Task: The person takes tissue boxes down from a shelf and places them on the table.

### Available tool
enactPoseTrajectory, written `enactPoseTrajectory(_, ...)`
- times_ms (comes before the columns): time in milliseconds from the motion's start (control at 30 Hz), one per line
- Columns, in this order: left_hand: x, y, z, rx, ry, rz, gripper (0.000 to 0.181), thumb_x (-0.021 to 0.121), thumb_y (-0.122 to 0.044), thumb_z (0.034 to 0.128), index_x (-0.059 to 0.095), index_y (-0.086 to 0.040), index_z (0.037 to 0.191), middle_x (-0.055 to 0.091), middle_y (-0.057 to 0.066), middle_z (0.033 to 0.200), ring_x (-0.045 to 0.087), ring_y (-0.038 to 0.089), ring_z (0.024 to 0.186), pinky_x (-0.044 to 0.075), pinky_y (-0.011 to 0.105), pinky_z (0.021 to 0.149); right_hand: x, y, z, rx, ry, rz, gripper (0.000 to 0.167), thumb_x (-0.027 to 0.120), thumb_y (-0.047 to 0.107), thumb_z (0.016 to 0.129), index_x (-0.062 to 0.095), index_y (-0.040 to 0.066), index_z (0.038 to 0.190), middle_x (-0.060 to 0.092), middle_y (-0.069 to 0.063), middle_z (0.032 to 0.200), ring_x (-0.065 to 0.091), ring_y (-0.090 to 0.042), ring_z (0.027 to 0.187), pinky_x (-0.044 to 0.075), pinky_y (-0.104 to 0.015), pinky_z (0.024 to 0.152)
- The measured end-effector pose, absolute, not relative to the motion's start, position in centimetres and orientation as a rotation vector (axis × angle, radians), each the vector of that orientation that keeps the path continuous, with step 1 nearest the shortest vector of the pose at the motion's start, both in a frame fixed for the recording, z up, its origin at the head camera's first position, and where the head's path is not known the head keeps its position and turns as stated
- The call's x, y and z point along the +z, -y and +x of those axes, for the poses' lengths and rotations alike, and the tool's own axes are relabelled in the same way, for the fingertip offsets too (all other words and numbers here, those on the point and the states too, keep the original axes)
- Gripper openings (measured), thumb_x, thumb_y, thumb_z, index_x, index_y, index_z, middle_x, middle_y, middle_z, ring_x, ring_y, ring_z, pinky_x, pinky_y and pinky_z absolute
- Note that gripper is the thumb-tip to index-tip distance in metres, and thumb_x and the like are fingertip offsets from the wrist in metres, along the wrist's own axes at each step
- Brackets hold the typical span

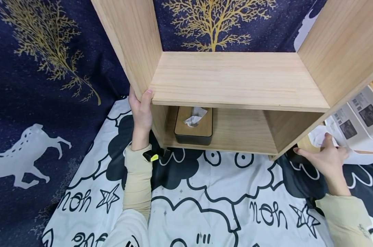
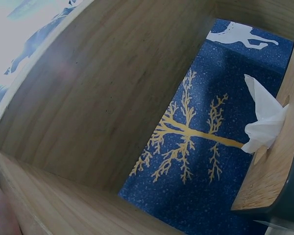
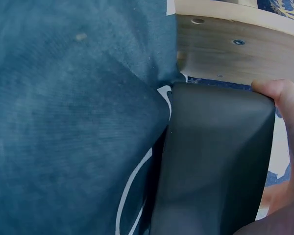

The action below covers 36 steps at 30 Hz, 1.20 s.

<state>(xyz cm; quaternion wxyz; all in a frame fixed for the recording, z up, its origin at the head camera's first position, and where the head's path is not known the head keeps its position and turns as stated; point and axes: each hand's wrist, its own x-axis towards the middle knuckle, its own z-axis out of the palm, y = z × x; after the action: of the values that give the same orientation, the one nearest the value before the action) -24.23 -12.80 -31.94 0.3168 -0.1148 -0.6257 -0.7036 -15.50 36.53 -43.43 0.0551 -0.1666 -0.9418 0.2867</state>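
Note:
My left hand [image 1: 141,111] grips the left side panel of a light wooden shelf unit [image 1: 235,80], the thumb lying on its front edge beside the middle board. Inside the lower compartment, at the left, sits a tissue box [image 1: 183,129] with a wooden lid, dark base and a white tissue [image 1: 195,116] sticking out. To the right of the unit, my right hand [image 1: 329,161] holds a second tissue box [image 1: 310,144], partly hidden by the hand and the side panel. Its dark side [image 3: 215,156] fills much of the right wrist view, with the thumb at one edge.
White boxes with dark printed squares [image 1: 356,120] stand at the far right, close to my right hand. A black-and-white patterned cloth [image 1: 198,206] covers the surface. Dark blue fabric with gold trees [image 1: 106,55] hangs behind and at the left.

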Motion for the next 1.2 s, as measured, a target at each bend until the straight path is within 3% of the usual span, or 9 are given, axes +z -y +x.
enactPoseTrajectory(200,-32.0,12.8,-24.3,-1.852,1.637,-0.3,0.063,0.052,-0.015,0.0786,0.043,0.007,0.137,0.051,0.007,0.113,0.048,0.016,0.106,0.036,0.028,0.099,-43.6,-36.6,-16.0,0.857,2.889,-0.473,0.108,0.071,0.043,0.079,0.009,-0.015,0.147,0.041,-0.047,0.114,0.008,-0.067,0.127,0.002,-0.07,0.105)
enactPoseTrajectory(333,-31.9,12.8,-24.3,-1.854,1.628,-0.303,0.062,0.053,-0.015,0.0781,0.044,0.007,0.136,0.052,0.007,0.111,0.049,0.016,0.105,0.037,0.029,0.098,-43.6,-36.6,-16.2,0.866,2.895,-0.478,0.109,0.07,0.045,0.08,0.008,-0.015,0.147,0.04,-0.048,0.114,-0.002,-0.066,0.133,-0.009,-0.07,0.107)
enactPoseTrajectory(667,-31.9,12.8,-24.2,-1.846,1.644,-0.304,0.063,0.053,-0.016,0.0789,0.043,0.007,0.137,0.051,0.009,0.113,0.048,0.016,0.106,0.036,0.029,0.098,-43.6,-36.6,-16.7,0.851,2.919,-0.544,0.103,0.069,0.047,0.08,0.018,-0.015,0.143,0.04,-0.045,0.111,-0.005,-0.065,0.133,-0.005,-0.073,0.106)
enactPoseTrajectory(933,-31.9,12.7,-24.3,-1.847,1.641,-0.313,0.064,0.053,-0.015,0.0786,0.042,0.007,0.137,0.051,0.01,0.115,0.048,0.017,0.107,0.036,0.029,0.099,-44.0,-36.8,-16.7,0.889,2.899,-0.481,0.1,0.069,0.044,0.08,0.017,-0.014,0.143,0.039,-0.048,0.11,-0.011,-0.07,0.13,-0.015,-0.073,0.103)
enactPoseTrajectory(1200,-31.9,12.8,-24.2,-1.859,1.63,-0.308,0.064,0.053,-0.014,0.0789,0.042,0.007,0.138,0.051,0.009,0.114,0.048,0.016,0.106,0.036,0.028,0.099,-44.1,-36.7,-17.0,0.906,2.885,-0.497,0.104,0.069,0.045,0.08,0.014,-0.012,0.146,0.036,-0.049,0.115,-0.014,-0.067,0.131,-0.008,-0.076,0.103)
